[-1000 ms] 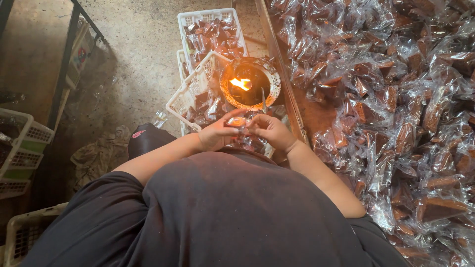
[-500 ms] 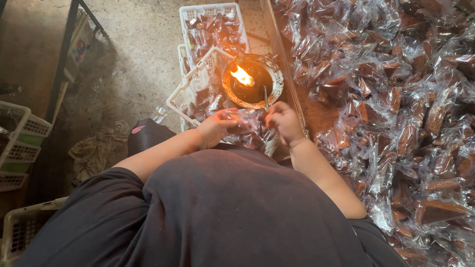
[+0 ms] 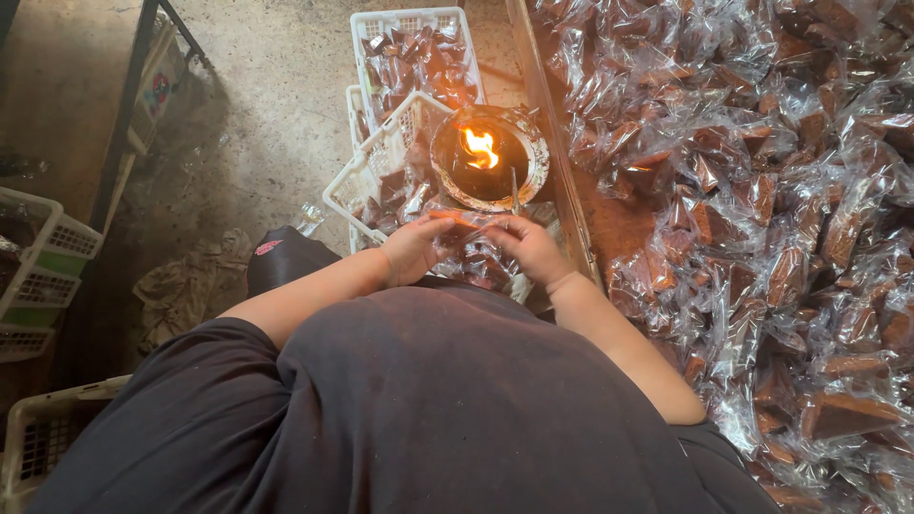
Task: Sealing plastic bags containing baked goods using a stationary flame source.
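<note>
I see my left hand (image 3: 411,249) and my right hand (image 3: 530,246) together just below the flame bowl (image 3: 489,158), both closed around one clear cellophane packet (image 3: 459,225) with a brown piece inside; the left fingers pinch its left end and the right fingers grip its right end, the packet stretched between them. The open flame (image 3: 481,148) burns in the middle of the bowl, near the packet's top edge but apart from it. A thin metal rod (image 3: 514,190) leans at the bowl's rim just above my right hand.

The risks I judge from here: the film is thin, and if the packet edge lingers too near the flame it could melt past the seam, hole the wrapper or catch fire. My fingertips sit close to the heat, so a small tilt forward could burn them. The white plastic basket (image 3: 381,162) of finished packets leans against the bowl on the left, touching or nearly so, and I cannot tell which; a nudge of the bowl could bring flame to that plastic. The big heap of wrapped pieces (image 3: 762,190) on the wooden table lies just beside the bowl on the right, and a dropped burning packet could spread there.
</note>
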